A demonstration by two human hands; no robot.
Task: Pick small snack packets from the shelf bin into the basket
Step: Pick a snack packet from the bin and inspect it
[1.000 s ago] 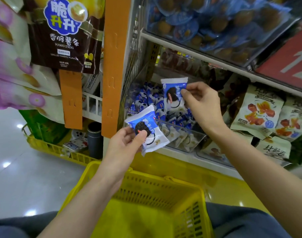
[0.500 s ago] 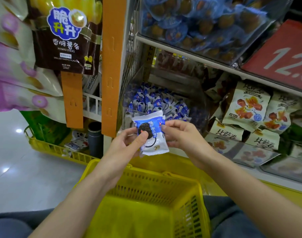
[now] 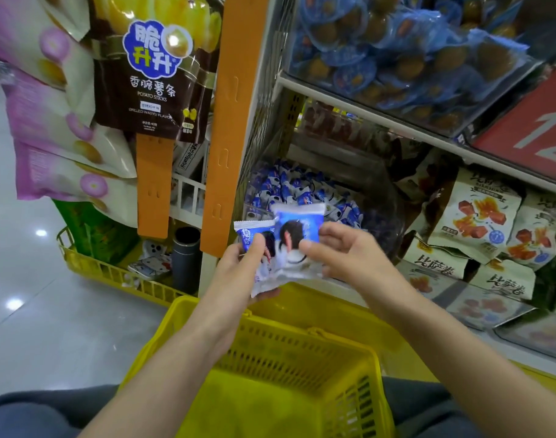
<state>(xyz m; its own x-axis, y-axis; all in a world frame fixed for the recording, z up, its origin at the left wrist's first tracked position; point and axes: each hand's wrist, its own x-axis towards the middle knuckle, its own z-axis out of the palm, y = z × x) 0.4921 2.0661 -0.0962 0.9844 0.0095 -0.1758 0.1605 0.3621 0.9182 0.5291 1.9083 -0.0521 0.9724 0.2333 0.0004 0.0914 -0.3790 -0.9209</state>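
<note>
Two small blue-and-white snack packets are held together above the yellow basket [image 3: 302, 352]. My left hand [image 3: 238, 267] grips the left packet [image 3: 249, 238] with thumb on its front. My right hand [image 3: 343, 251] pinches the second packet [image 3: 297, 238] by its right edge, overlapping the first. Behind them the clear shelf bin [image 3: 377, 216] holds several more of the same blue packets [image 3: 289, 188]. The basket rests on my lap, and what lies inside it is blurred.
An orange upright strip [image 3: 229, 121] stands left of the bin. A potato-stick bag [image 3: 150, 64] hangs at upper left. Beige snack packs [image 3: 472, 216] fill the shelf to the right. Another yellow basket [image 3: 106, 273] sits on the floor at left.
My right hand lifted a second packet out of the bin and brought it down against the packet in my left hand. Both hands now hold the packets together over the basket.
</note>
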